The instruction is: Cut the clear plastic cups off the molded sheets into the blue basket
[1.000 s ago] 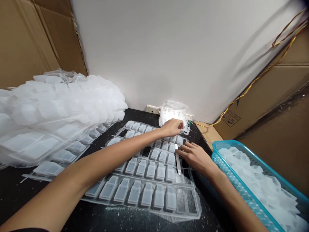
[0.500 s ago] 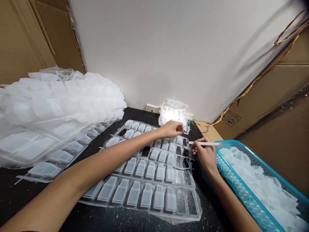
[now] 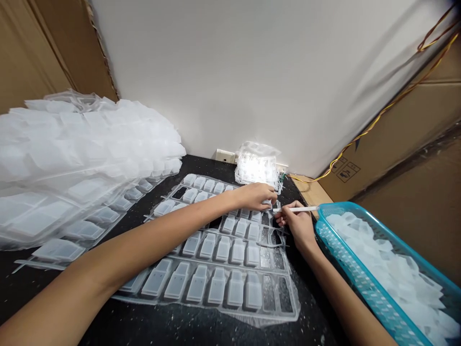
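A translucent plastic sheet [image 3: 248, 262] lies flat on the black surface, with rows of moulded box-shaped pieces and several cut-out gaps along its right side. My left hand [image 3: 256, 196] reaches across it, fingers bent down and closed on a translucent piece [image 3: 267, 205] near the upper right edge. My right hand [image 3: 298, 224] grips a slim white pen-like tool [image 3: 304, 209] between thumb and fingers. The tool's tip points left, close beside my left fingertips and that piece; whether it touches is too small to tell.
A tall stack of similar plastic sheets [image 3: 82, 144] stands at left. To the right, a blue basket [image 3: 355, 269] holds loose translucent pieces. A bright lamp [image 3: 255, 166] sits against the white wall [image 3: 234, 72], with twisted wires [image 3: 374, 126] running right past cardboard [image 3: 406, 144].
My right hand has moved left with the tool, bringing its tip beside my left fingers. My left fingers have lowered onto a piece at the sheet's edge. The camera view has shifted slightly.
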Available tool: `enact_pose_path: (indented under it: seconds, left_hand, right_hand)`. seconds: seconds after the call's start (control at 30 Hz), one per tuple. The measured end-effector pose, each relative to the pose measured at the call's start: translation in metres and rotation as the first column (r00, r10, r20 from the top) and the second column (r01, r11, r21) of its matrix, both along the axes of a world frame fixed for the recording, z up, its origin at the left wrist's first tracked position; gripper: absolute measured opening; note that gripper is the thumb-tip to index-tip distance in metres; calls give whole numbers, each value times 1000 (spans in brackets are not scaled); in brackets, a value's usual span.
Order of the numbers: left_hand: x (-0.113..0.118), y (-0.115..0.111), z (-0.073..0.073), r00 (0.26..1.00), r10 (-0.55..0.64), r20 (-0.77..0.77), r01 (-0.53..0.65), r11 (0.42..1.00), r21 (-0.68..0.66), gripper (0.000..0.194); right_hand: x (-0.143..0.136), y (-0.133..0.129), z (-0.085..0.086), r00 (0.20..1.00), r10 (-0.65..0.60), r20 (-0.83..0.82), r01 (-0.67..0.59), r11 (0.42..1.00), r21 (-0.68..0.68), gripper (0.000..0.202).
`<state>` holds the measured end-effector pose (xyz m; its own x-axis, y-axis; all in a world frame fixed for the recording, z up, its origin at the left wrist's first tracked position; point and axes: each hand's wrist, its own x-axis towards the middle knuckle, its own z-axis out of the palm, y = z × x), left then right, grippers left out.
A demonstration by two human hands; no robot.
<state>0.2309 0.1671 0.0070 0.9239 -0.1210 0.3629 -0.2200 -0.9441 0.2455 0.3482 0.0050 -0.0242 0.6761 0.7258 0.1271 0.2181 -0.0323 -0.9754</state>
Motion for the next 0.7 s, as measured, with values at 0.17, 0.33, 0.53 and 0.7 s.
enact_pose_path:
  seconds: [0.17, 0.33, 0.53, 0.7]
  left_hand:
    - [1, -6, -5, 1000, 5, -5, -5, 1000, -4, 13]
    - [4, -5, -11, 994, 102, 26, -95, 975, -199, 17]
    - [12, 9, -16, 954, 297, 45, -212, 772, -599, 6]
    - [19, 14, -23, 915, 402, 30, -217, 555, -803, 15]
  right_hand:
    - [2, 0, -1, 999, -9, 36, 10, 999, -30, 19]
    - [2, 2, -1, 995, -17, 100, 21, 999, -37, 20]
    - [5, 4, -3, 996, 4, 95, 1, 999, -52, 19]
    - [9, 5, -4, 995, 12, 101, -6, 998, -61, 18]
